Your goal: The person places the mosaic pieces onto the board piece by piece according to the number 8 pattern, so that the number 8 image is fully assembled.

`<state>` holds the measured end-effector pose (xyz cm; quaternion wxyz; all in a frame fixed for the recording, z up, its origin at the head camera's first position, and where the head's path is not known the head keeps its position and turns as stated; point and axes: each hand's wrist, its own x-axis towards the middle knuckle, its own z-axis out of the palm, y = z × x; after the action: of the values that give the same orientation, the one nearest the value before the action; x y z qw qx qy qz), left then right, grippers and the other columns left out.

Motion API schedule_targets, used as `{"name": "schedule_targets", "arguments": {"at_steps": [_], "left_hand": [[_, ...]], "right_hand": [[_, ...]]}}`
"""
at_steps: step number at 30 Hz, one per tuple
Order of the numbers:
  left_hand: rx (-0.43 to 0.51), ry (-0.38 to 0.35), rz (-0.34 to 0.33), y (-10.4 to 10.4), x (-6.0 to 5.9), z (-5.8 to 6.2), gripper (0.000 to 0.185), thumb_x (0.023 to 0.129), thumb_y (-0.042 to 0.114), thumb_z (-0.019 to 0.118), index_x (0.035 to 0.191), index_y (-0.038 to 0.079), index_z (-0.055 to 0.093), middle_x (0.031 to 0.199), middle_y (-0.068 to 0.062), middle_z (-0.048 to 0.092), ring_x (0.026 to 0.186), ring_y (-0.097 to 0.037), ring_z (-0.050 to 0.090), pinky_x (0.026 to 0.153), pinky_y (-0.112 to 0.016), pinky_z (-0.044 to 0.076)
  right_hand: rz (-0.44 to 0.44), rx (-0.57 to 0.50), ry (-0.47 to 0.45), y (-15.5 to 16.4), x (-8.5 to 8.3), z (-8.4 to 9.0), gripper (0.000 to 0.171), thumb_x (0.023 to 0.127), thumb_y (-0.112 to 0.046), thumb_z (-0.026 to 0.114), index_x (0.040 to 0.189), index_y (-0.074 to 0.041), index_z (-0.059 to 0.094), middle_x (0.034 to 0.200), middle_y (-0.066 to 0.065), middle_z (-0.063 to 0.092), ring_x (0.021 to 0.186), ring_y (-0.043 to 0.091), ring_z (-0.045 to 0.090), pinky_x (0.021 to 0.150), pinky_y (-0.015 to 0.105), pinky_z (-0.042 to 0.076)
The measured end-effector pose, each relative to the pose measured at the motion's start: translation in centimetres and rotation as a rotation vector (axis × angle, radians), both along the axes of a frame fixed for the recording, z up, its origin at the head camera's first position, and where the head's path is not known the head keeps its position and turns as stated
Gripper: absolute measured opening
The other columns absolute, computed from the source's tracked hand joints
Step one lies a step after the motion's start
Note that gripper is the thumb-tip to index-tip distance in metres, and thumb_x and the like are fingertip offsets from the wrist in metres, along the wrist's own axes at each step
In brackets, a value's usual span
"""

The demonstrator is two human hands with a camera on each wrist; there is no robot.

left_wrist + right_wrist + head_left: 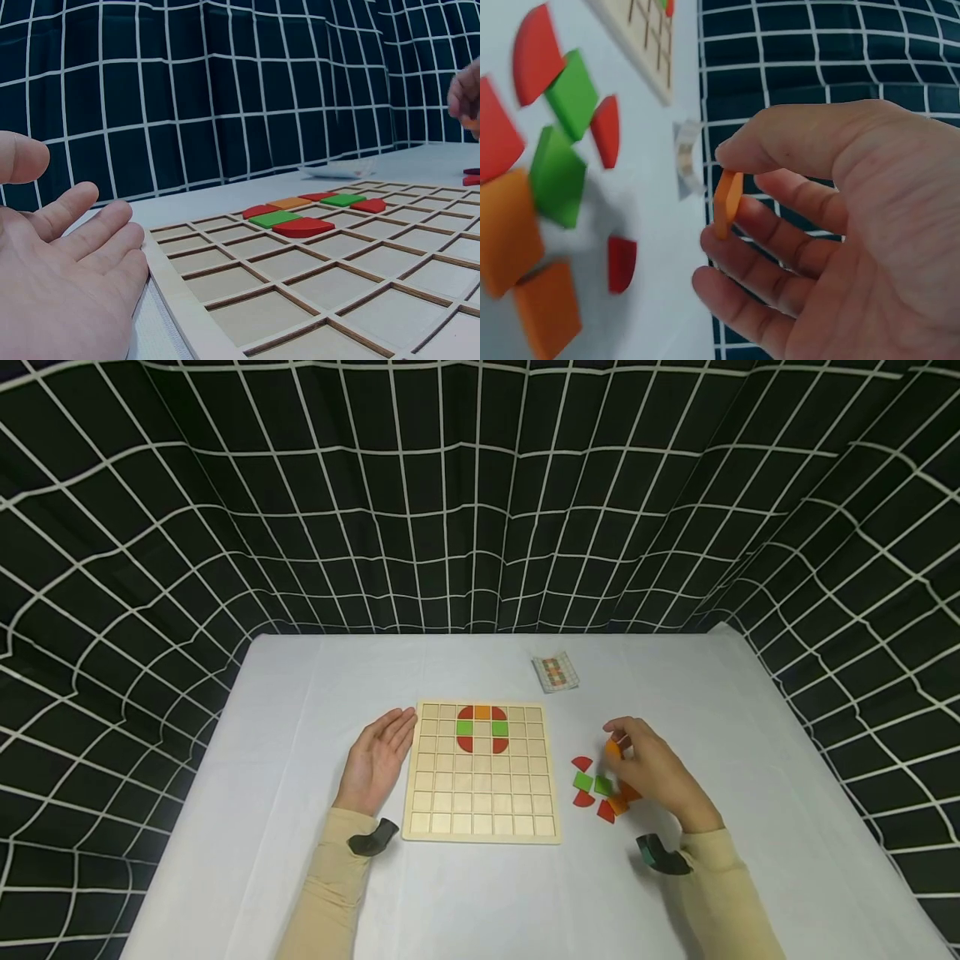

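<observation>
Orange tile (727,202) pinched in right hand (658,772), lifted above loose tiles (600,789) right of wooden grid board (482,802).
Left hand (377,760) flat on tabletop (300,710), fingers (90,240) relaxed and straight, touching board's left edge; red, green, orange pieces already set at far rows.

The right hand (656,772) covers part of the loose tiles (600,793) — their count is unclear; the card stack (556,672) pattern is too small to read.
</observation>
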<state>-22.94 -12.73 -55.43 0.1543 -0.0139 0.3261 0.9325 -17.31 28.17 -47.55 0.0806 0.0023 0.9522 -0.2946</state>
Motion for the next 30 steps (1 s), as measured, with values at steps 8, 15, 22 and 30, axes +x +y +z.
{"name": "schedule_targets", "arguments": {"at_steps": [8,15,22,30], "left_hand": [[0.011,-0.019,0.01,0.0,0.0,0.0,0.054,0.113,0.027,0.03,0.154,-0.005,0.015,0.165,-0.02,0.021,0.157,-0.027,0.023,0.132,-0.032,0.022],[0.007,-0.013,0.008,0.0,-0.1,-0.2,0.053,0.113,0.027,0.03,0.153,-0.004,0.017,0.166,-0.02,0.02,0.157,-0.028,0.023,0.132,-0.032,0.022],[0.006,-0.013,0.009,0.0,-0.1,-0.1,0.052,0.113,0.027,0.03,0.152,-0.004,0.018,0.165,-0.02,0.022,0.157,-0.027,0.023,0.132,-0.031,0.022],[0.01,-0.016,0.006,-0.1,-0.2,-0.3,0.055,0.113,0.026,0.029,0.155,-0.005,0.013,0.166,-0.02,0.022,0.157,-0.028,0.023,0.132,-0.032,0.022]], "right_hand": [[0.049,-0.032,0.123,-1.7,-0.9,0.8,0.04,0.095,-0.009,0.065,0.133,-0.001,0.056,0.118,0.015,0.06,0.105,0.03,0.059,0.09,0.048,0.061],[0.081,-0.069,0.147,-3.3,-1.7,1.5,0.044,0.093,-0.007,0.066,0.134,-0.001,0.053,0.119,0.016,0.06,0.106,0.032,0.06,0.094,0.052,0.059],[0.149,-0.104,0.177,-4.9,-2.7,2.3,0.045,0.094,-0.009,0.066,0.136,-0.003,0.052,0.121,0.015,0.06,0.108,0.029,0.058,0.095,0.052,0.058],[0.194,-0.111,0.178,-7.4,-3.6,3.3,0.046,0.095,-0.01,0.067,0.139,-0.007,0.052,0.12,0.012,0.06,0.108,0.031,0.059,0.096,0.051,0.058]]}}
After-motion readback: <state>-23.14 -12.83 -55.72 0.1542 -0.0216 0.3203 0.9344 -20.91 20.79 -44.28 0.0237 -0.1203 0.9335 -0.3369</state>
